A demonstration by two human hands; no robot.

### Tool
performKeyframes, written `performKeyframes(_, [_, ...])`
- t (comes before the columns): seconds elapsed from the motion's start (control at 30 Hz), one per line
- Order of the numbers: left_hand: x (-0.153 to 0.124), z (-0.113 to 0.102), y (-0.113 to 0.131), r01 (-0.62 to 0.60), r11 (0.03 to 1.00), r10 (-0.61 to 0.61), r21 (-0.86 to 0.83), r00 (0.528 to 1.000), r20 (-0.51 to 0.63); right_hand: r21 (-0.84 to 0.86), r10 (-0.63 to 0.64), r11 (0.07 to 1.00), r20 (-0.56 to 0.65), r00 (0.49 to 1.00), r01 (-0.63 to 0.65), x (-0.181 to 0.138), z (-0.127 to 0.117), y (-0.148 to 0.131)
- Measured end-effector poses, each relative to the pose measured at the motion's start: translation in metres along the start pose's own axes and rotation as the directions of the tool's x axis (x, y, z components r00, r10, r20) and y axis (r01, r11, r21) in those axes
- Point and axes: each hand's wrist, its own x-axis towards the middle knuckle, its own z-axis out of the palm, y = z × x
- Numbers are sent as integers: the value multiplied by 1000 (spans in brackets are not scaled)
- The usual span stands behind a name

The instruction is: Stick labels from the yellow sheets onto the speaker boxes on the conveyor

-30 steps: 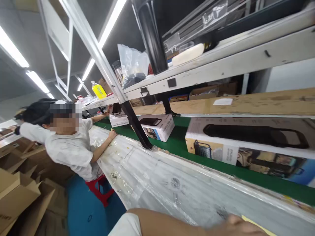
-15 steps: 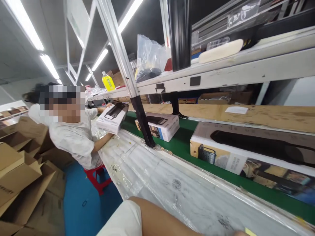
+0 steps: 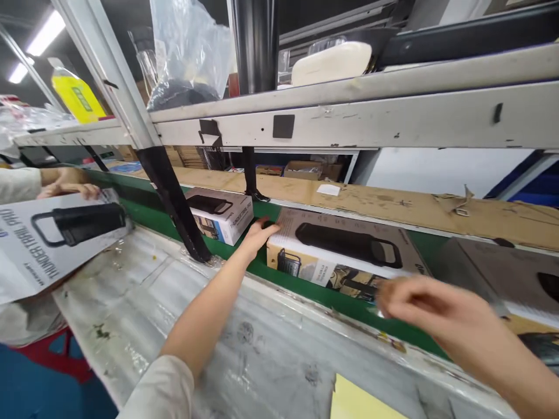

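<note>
My left hand (image 3: 257, 237) reaches over the green belt to the near-left end of a printed carton (image 3: 345, 241), its fingers spread and the fingertips at the carton's end. The carton shows a black handled product on top and photos on its side. My right hand (image 3: 419, 302), smeared by motion, is in front of that carton's right part with the fingers curled in. A small pale speck shows at its fingertips, too small to name. A pad of yellow paper (image 3: 362, 401) lies on the plastic-covered table below.
Another carton (image 3: 222, 212) stands on the green belt (image 3: 279, 278) to the left, and one more (image 3: 502, 273) to the right. At far left a co-worker's hand (image 3: 65, 183) holds a tilted carton (image 3: 65, 238). A black-wrapped post (image 3: 172, 203) rises at the belt's near edge, beneath a shelf.
The view has swung right and closer to the belt. Both my hands have come up to the middle carton. The co-worker's carton now appears larger and tilted at the left edge.
</note>
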Motion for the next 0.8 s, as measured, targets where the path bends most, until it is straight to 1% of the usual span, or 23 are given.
performKeyframes(0.03, [11, 0, -2, 80, 996, -76, -49, 994, 82, 83, 18, 996, 92, 996, -26, 25, 9, -12])
performKeyframes(0.07, [16, 1, -7, 119, 989, -105, -87, 983, 149, 122, 34, 991, 148, 988, -53, 50, 19, -22])
performKeyframes(0.1, [18, 5, -12, 125, 985, -101, -120, 977, 189, 150, 18, 988, 187, 982, -47, 75, 30, -28])
performKeyframes(0.13, [17, 8, -17, 117, 980, -83, -158, 975, 204, 161, 4, 986, 224, 975, -41, 98, 41, -31])
performKeyframes(0.2, [12, 14, -25, 114, 960, -58, -254, 974, 219, 176, -22, 984, 257, 966, -24, 140, 60, -28])
performKeyframes(0.27, [9, 18, -29, 119, 936, -48, -331, 975, 216, 185, -59, 983, 274, 960, 8, 173, 77, -20])
performKeyframes(0.37, [9, 19, -33, 129, 914, -66, -386, 983, 171, 181, -112, 982, 305, 946, 57, 208, 96, -11])
performKeyframes(0.43, [10, 18, -34, 98, 917, -67, -387, 994, 91, 169, -118, 984, 328, 937, 64, 221, 105, -11])
performKeyframes(0.47, [11, 16, -33, 59, 928, -48, -369, 998, 41, 162, -115, 985, 333, 936, 63, 225, 108, -12])
performKeyframes(0.53, [14, 13, -29, -46, 951, 35, -305, 999, -41, 153, -115, 986, 339, 934, 66, 227, 113, -17])
performKeyframes(0.6, [15, 8, -23, -122, 959, 112, -254, 992, -55, 145, -130, 986, 352, 927, 83, 225, 116, -23])
performKeyframes(0.7, [11, 6, -16, -142, 959, 137, -246, 990, -37, 128, -184, 981, 376, 908, 146, 217, 121, -32])
performKeyframes(0.8, [2, 10, -14, -104, 967, 86, -232, 992, -89, 56, -217, 976, 352, 911, 211, 208, 120, -26])
